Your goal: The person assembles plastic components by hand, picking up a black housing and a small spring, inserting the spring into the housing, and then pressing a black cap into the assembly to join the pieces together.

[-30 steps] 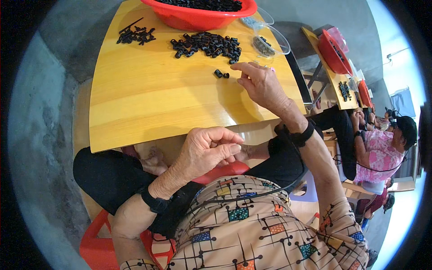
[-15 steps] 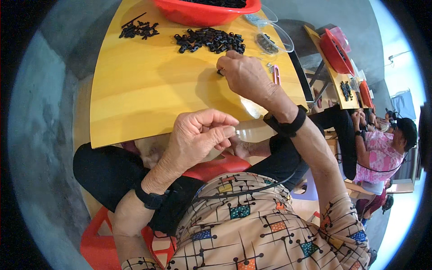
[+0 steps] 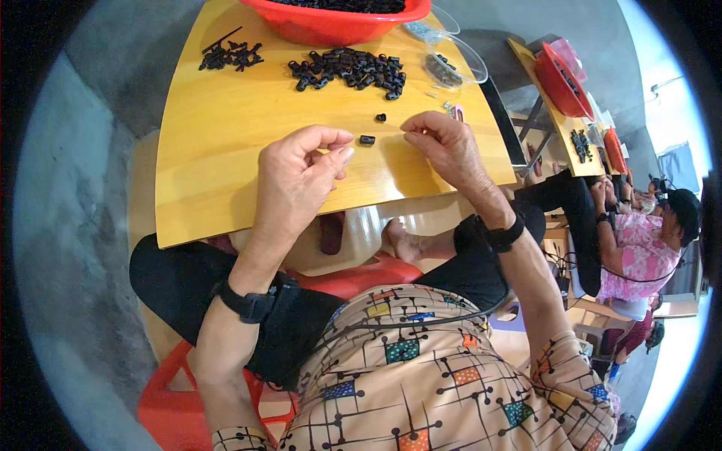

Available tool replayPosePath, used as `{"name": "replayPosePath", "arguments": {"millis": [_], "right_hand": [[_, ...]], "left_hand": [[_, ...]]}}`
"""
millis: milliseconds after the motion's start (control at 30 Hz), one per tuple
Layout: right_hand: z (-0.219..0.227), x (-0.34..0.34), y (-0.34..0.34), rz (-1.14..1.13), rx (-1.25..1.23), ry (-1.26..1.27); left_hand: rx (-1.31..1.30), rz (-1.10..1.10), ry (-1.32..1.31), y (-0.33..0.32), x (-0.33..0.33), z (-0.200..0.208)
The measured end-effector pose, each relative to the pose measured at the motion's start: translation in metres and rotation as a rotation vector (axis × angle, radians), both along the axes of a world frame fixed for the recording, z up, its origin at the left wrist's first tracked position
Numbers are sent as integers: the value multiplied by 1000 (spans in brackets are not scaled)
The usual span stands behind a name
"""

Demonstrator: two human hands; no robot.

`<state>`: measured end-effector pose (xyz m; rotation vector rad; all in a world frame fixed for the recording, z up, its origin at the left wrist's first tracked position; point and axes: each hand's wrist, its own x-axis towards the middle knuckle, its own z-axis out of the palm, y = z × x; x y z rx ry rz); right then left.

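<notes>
Black cylindrical part point(image 3: 367, 140) in front of red basin point(image 3: 323, 30), parts heap point(image 3: 353, 71) between; left hand point(image 3: 299, 161), right hand point(image 3: 449, 150) half-curled, can't tell if holding.

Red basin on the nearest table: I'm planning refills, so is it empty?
Not empty: black pieces show inside the red basin, behind its near rim. How full, I cannot tell: the picture's top edge cuts it off.
</notes>
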<state>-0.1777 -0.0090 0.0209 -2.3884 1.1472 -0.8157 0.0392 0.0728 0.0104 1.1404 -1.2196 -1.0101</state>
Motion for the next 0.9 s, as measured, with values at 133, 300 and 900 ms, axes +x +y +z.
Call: {"name": "replayPosePath", "arguments": {"millis": [133, 300, 900], "right_hand": [[-8, -14, 7, -153, 430, -239], [-10, -18, 21, -200, 790, -752], [7, 8, 57, -139, 784, -722]], "left_hand": [[-162, 65, -313, -25, -12, -10], [-266, 150, -776, -40, -24, -18], [55, -248, -62, 1, -15, -12]]}}
